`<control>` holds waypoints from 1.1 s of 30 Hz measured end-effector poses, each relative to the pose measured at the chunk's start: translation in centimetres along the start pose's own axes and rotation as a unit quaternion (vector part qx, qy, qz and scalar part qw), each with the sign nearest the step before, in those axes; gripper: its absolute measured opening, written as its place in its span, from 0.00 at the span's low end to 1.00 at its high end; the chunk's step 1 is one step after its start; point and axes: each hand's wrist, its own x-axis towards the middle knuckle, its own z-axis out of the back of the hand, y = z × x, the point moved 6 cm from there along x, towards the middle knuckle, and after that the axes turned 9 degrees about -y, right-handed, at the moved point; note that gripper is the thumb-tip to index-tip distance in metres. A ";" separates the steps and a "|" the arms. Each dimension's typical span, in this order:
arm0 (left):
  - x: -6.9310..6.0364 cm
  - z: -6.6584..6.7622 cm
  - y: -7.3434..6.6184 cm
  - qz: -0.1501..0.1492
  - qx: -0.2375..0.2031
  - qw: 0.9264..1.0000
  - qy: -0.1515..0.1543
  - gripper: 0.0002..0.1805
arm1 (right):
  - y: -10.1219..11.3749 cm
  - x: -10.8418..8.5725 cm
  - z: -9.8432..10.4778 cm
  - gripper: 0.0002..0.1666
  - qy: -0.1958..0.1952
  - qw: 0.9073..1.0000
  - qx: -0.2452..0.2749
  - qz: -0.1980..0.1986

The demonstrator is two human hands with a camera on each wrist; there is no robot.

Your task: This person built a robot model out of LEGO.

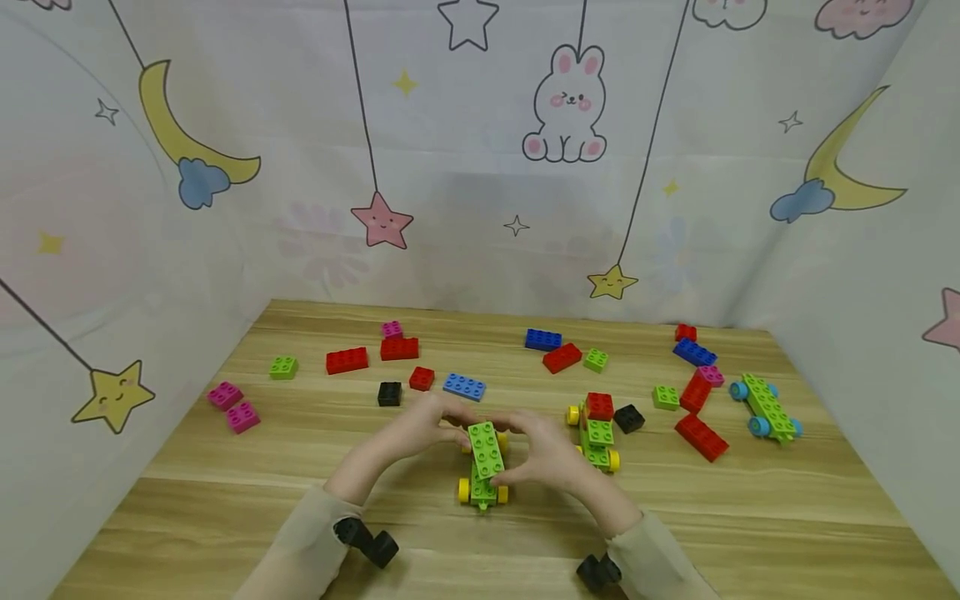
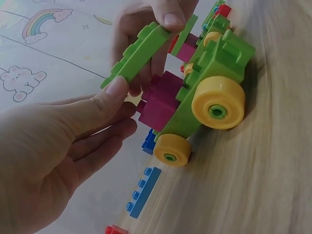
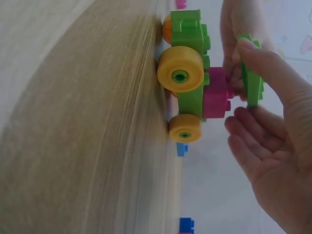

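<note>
Both hands hold a light green 2x4 building plate (image 1: pixel 486 450) just above a toy car at the middle of the table. My left hand (image 1: pixel 427 429) pinches one end of it, thumb on the edge, as the left wrist view shows. At the other end, my right hand (image 1: pixel 546 450) pinches it between thumb and fingers. The car has a green base (image 3: pixel 190 100) with yellow wheels (image 2: pixel 218 102). A magenta brick (image 2: pixel 161 102) sits on that base. A gap shows between the plate and the magenta brick's studs in the right wrist view.
Right of the hands stands another green car with yellow wheels and a red brick (image 1: pixel 600 406) on top. A green car base with blue wheels (image 1: pixel 767 407) is farther right. Loose bricks lie behind, including a light blue plate (image 1: pixel 464 386) and a black brick (image 1: pixel 389 393).
</note>
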 end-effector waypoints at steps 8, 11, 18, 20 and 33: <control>-0.2 0.3 0.0 0.017 0.045 0.999 -0.025 0.26 | -0.3 0.0 0.2 0.42 -0.020 0.999 0.014 -0.037; -0.3 0.2 -0.3 0.019 0.048 0.999 -0.015 0.32 | -0.4 0.0 0.2 0.42 -0.026 0.999 0.013 -0.046; -0.4 0.0 -0.8 0.005 0.052 0.999 -0.003 0.39 | -0.5 0.0 0.2 0.41 -0.034 0.997 0.022 -0.060; -0.4 -0.1 -0.9 0.003 0.056 0.998 -0.004 0.39 | -0.5 0.0 0.2 0.41 -0.034 0.997 0.025 -0.064; -0.4 0.1 -0.9 0.012 0.051 0.998 -0.018 0.36 | 0.1 -0.1 0.2 0.47 -0.044 0.999 0.008 -0.031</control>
